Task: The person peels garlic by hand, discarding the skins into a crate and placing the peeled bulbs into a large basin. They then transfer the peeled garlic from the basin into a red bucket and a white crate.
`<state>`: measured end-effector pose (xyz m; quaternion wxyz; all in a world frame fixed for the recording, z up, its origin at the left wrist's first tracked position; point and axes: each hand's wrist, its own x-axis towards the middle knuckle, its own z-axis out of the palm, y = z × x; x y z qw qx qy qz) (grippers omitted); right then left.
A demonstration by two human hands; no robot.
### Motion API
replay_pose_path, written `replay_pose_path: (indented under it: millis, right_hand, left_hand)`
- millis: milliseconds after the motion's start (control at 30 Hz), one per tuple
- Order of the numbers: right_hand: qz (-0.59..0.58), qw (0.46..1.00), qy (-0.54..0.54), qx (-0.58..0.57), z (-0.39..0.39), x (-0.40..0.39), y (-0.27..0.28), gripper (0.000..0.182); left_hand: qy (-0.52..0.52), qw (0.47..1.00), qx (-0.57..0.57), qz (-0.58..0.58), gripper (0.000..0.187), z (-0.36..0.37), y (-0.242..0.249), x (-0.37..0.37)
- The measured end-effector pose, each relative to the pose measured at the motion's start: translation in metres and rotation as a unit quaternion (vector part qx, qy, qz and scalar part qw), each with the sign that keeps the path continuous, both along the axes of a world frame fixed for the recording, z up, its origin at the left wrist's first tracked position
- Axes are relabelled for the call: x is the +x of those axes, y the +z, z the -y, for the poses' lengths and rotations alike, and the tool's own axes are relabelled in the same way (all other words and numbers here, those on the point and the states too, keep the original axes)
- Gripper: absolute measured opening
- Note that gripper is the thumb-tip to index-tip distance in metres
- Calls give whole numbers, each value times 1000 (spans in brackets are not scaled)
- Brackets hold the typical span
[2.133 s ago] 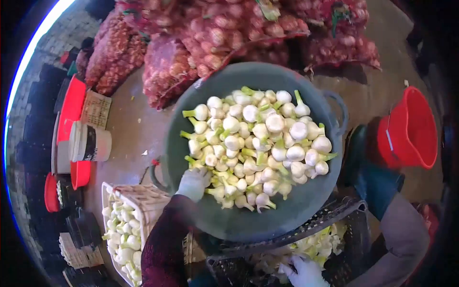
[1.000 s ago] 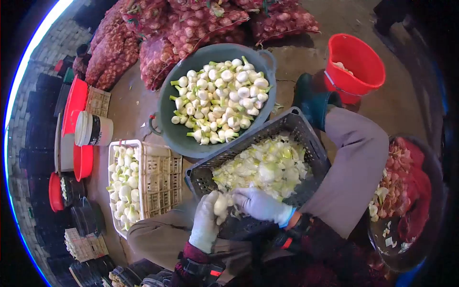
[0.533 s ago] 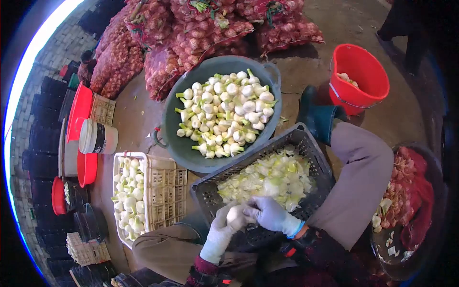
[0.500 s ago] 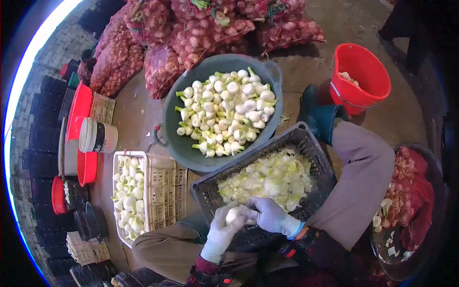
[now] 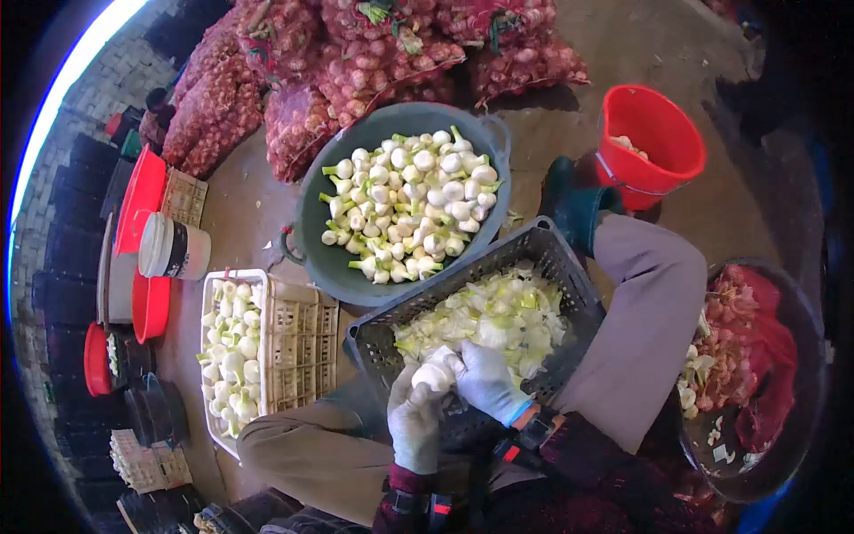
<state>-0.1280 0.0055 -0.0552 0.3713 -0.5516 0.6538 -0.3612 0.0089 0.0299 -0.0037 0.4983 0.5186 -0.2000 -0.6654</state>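
Note:
My left hand [image 5: 414, 418], in a pale work glove, is wrapped round a white garlic bulb [image 5: 433, 375] above the near side of a black crate [image 5: 587, 283]. The gloved right hand [image 5: 486, 379] presses in from the right, its fingers closed at the bulb's upper side; the exact fingertip contact is partly hidden. Below both hands, loose whitish-green peelings [image 5: 498, 320] lie in the crate. Just beyond it stands a grey-green tub [image 5: 311, 222] heaped with peeled garlic bulbs [image 5: 409, 196] with short green stems.
At left stands a white basket [image 5: 302, 347] of peeled bulbs. A red bucket [image 5: 658, 133] is at the right back, and a dark basin [image 5: 738, 485] with skins and red netting sits at right. Full mesh sacks [image 5: 356, 62] line the back. A white pail [image 5: 182, 247] stands at left.
My left hand has turned more upright, so the bulb shows more fully. The right hand has shifted slightly right and down. The whole view has drifted a little.

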Motion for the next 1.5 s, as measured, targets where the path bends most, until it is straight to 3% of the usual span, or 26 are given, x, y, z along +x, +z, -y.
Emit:
replay_pose_path:
  millis: [67,133,200,267,333,400,433,467,533,700,800,833,867,900,1033,1067,1133,1200,1233,1267,1300,1333,1400,1433,1467,1500]
  right_hand:
    - [-47,998,-12,46,5,-19,-19,18]
    - [-91,991,-24,94,2,-40,-34,19]
    - [-204,967,70,132,8,-52,-37,21]
    - [-237,962,88,98,12,-48,13,25]
    - [137,987,76,22,11,-32,28,39]
    - [186,976,78,85,12,-29,59,37]
    - [232,958,89,141,15,-28,66,35]
    - [234,957,89,146,15,-22,56,35]
    - [307,946,20,104,9,-7,34,31]
    - [201,975,-36,89,9,9,9,16]
    - [145,984,-57,83,17,5,10,21]
    - [144,984,-59,86,19,1,13,21]
    - [60,996,-46,55,21,-3,15,20]
    - [-25,999,-32,24,22,-6,16,19]
    - [-70,991,25,-113,15,2,11,14]
    - [-22,995,-10,-101,20,-3,9,15]
    - [73,991,-83,-73,32,-16,5,18]
    - [22,982,-185,8,48,-35,0,21]
    - [92,972,-213,49,52,-42,-3,28]
    - [-4,972,-236,6,53,-48,3,34]
    - [-9,978,-202,41,50,-57,1,35]
    - [-8,985,-157,74,48,-65,-4,36]
    - [30,980,-168,104,39,-63,-2,26]
    - [83,986,-129,64,35,-65,-6,24]
    - [15,991,-114,64,35,-64,-5,23]
    - [7,995,-92,34,34,-66,-11,23]
  left_hand:
    - [5,996,-50,69,55,-1,16,-6]
    - [54,990,-110,-70,62,5,23,3]
    - [75,984,-119,-112,64,13,38,0]
    - [82,983,-122,-109,65,17,37,-4]
    - [81,986,-103,-103,65,14,31,-7]
    - [50,984,-88,-144,61,16,21,-9]
    - [40,991,-101,-82,59,16,14,-10]
    - [31,993,-112,-18,56,15,8,-11]
    - [33,995,-80,-42,52,19,1,-11]
    - [53,997,-34,46,50,18,-5,-22]
    - [27,998,-57,25,45,25,-14,-22]
    - [-4,995,-14,95,44,26,-6,-23]
    - [-34,985,28,164,43,29,5,-27]
    - [5,996,66,62,37,33,19,-34]
    - [-43,993,14,109,37,33,1,-27]
    - [-37,993,10,109,37,33,4,-20]
    - [-68,995,61,-50,40,26,15,-4]
    - [-40,995,55,-69,47,21,24,1]
    - [-19,992,61,-110,49,18,26,7]
    - [2,986,65,-151,50,17,30,11]
    - [-13,985,36,-170,53,17,36,16]
    - [3,987,18,-160,53,18,53,23]
    - [15,999,-46,6,50,14,114,46]
    - [76,984,-72,146,48,11,144,66]
    - [145,930,-152,302,45,6,166,89]
    - [201,921,-119,312,40,-2,191,119]
